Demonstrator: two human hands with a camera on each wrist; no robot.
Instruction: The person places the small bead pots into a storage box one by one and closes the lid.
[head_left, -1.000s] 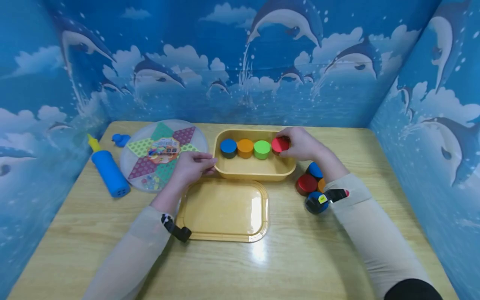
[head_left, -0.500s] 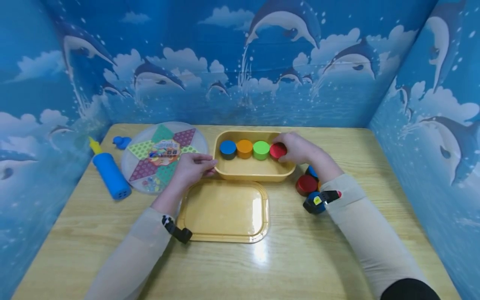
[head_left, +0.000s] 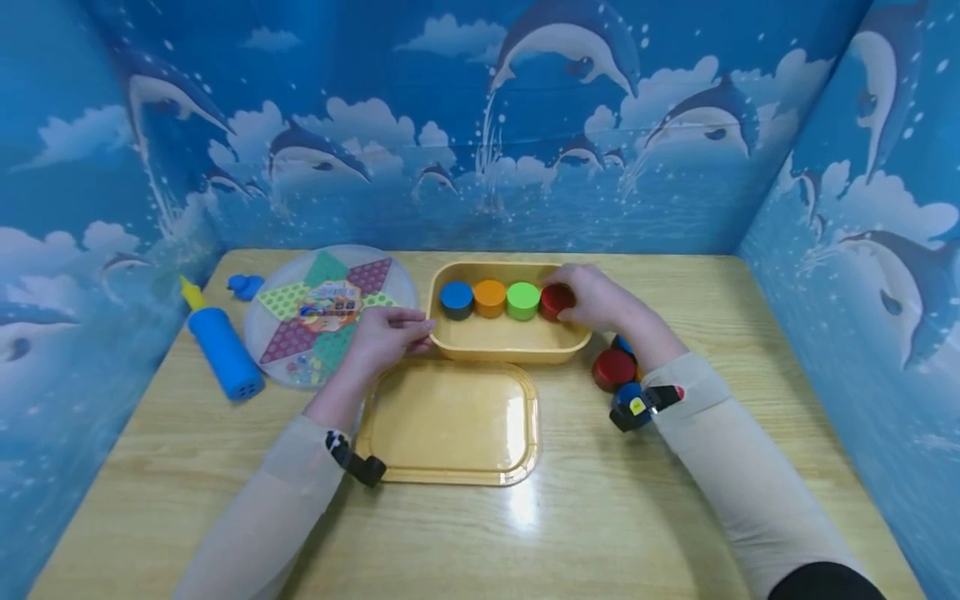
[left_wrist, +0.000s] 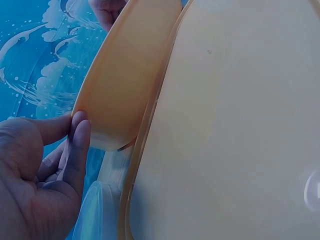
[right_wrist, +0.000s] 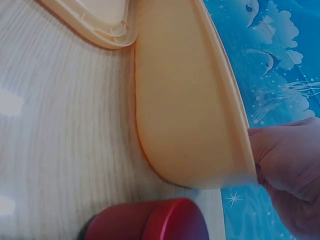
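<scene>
Left of the right hand (head_left: 596, 297), its fingers curled round a red tub (head_left: 553, 303), stands a green tub (head_left: 523, 301); the left hand (head_left: 388, 335) pinches the box (head_left: 506, 337) by its rim.

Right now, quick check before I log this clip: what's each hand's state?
Left hand: closed, pinching the yellow box at its left end.
Right hand: closed, holding the red disc inside the box.

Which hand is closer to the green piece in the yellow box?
The right hand, which holds the red piece just beside the green piece. The left hand is farther off, pinching the yellow box at its left end, past the orange piece and blue piece.
</scene>
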